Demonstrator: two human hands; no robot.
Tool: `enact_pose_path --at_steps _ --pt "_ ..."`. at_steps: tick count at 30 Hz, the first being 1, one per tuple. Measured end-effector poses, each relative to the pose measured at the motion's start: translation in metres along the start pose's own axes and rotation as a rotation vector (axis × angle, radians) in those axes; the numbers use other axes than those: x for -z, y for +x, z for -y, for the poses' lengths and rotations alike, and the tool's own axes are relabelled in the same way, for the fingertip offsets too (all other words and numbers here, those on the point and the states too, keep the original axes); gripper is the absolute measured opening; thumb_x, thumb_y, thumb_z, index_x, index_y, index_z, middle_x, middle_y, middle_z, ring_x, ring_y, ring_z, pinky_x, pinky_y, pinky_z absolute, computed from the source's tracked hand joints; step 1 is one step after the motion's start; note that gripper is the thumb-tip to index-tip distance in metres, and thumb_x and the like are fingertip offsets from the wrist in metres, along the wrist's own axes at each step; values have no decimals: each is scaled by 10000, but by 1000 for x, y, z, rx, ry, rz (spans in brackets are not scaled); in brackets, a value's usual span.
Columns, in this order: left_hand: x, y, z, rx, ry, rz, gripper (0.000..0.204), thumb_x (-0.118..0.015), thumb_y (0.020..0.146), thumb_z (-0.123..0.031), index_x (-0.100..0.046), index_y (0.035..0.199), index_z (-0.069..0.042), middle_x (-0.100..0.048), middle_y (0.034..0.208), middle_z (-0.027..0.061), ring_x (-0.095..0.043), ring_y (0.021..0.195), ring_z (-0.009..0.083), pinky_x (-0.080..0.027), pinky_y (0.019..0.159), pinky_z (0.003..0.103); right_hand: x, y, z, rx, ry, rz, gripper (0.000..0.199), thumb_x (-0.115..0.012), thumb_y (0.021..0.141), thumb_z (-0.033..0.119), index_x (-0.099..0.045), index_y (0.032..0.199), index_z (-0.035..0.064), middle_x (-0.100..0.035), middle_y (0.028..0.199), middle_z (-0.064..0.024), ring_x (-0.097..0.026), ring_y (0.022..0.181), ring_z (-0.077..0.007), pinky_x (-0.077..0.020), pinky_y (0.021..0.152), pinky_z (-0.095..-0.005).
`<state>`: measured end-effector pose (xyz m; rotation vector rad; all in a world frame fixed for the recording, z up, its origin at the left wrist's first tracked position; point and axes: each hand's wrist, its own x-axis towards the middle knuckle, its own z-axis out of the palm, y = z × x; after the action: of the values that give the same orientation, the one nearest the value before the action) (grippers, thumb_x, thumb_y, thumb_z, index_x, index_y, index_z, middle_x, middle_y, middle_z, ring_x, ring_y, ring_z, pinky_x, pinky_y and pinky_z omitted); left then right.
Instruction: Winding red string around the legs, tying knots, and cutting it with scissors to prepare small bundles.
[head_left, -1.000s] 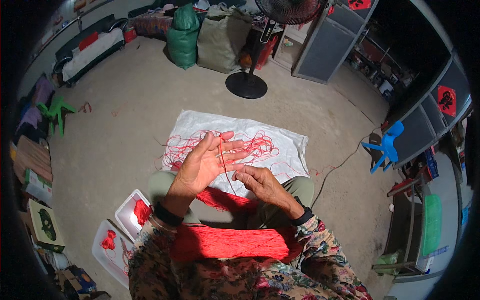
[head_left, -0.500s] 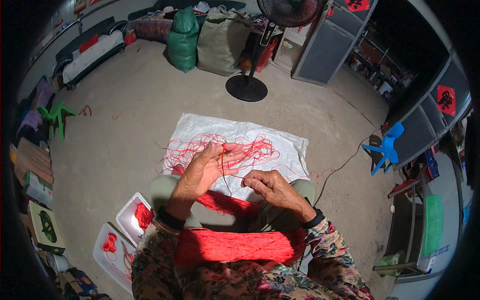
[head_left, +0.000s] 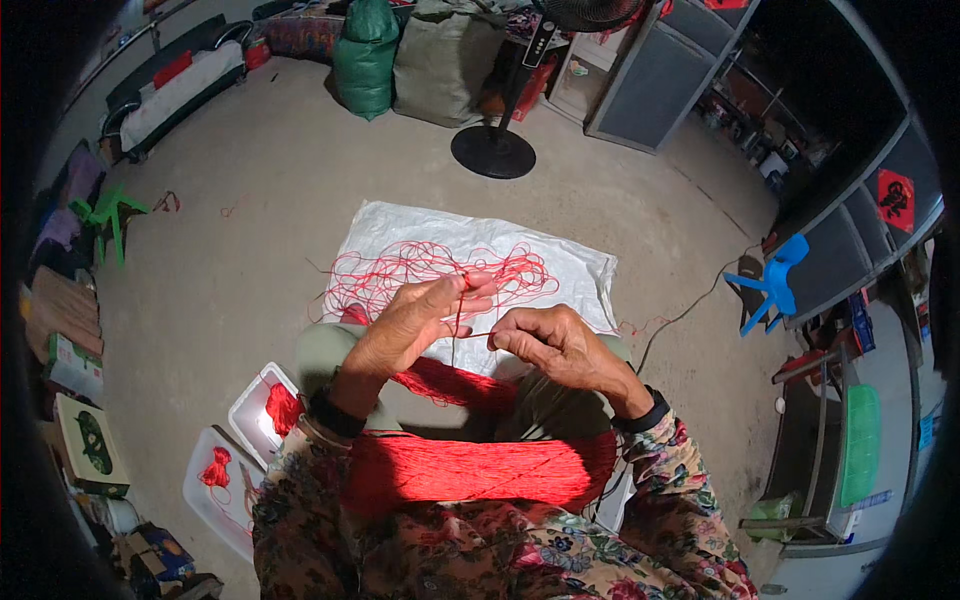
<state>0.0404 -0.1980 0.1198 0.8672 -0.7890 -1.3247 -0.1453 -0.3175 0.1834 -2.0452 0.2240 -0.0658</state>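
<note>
A dark red cord [head_left: 458, 318] runs between my hands above my knees. My left hand [head_left: 400, 325] pinches it between thumb and forefinger, with the other fingers stretched out and the cord hanging across the palm. Lower and to the right, my right hand [head_left: 565, 350] grips the cord between thumb and curled fingers. Beyond them, loose red strands [head_left: 400, 262] lie tangled on a white sheet [head_left: 575, 268]. A thick bundle of red cord [head_left: 480, 470] rests across my lap, and another red bundle [head_left: 455, 382] lies between my legs, below my hands.
Two white tubs stand by my left side; the upper tub [head_left: 245, 425] holds a red skein [head_left: 283, 408], the lower tub [head_left: 200, 490] a small tied one [head_left: 215, 468]. Ahead are a standing fan [head_left: 493, 152] and large sacks [head_left: 365, 65]. A blue stool [head_left: 768, 285] stands right, a green stool [head_left: 115, 215] left.
My left hand has shifted slightly to the right, closer to my right hand. Both hands keep hold of the cord. The whole view has tilted a little, so the surroundings sit higher.
</note>
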Motion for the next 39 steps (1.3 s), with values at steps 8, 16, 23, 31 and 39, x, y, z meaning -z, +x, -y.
enact_pose_path --at_steps 8,16,23,31,39 --pt "-1 -10 9 165 314 -91 509 -570 906 -422 -576 1220 -21 -619 1029 52 -545 1000 117 -431 824 242 1 4 8 98 34 12 202 -538 945 173 -600 903 -15 -626 800 -44 -560 765 -101 -465 702 -269" --pt "-1 -15 16 46 398 90 416 -655 882 -241 -585 1203 14 -627 956 -4 -531 862 63 -454 785 221 9 4 14 118 -27 -32 171 -569 926 154 -608 878 -6 -588 750 -8 -506 715 -68 -430 633 -245" --pt "-24 -24 2 95 246 185 471 -695 844 -189 -550 1241 20 -624 1120 61 -580 1005 112 -467 879 245 17 7 -7 148 129 -126 192 -590 918 178 -638 898 -6 -596 766 3 -511 729 -68 -432 640 -243" --pt "-38 -17 -35 77 -269 188 647 -592 894 -335 -336 1382 4 -466 1335 200 -494 1214 318 -437 971 460 1 9 -60 7 249 -129 290 -517 958 308 -651 938 51 -487 651 59 -428 597 -40 -361 521 -220" --pt "-30 1 -34 -135 -279 96 877 -664 739 -572 -330 1401 -104 -357 1400 245 -368 1278 446 -322 1013 625 -20 9 -45 23 193 -96 323 -495 964 347 -660 1085 97 -424 593 45 -385 534 -58 -338 490 -241"
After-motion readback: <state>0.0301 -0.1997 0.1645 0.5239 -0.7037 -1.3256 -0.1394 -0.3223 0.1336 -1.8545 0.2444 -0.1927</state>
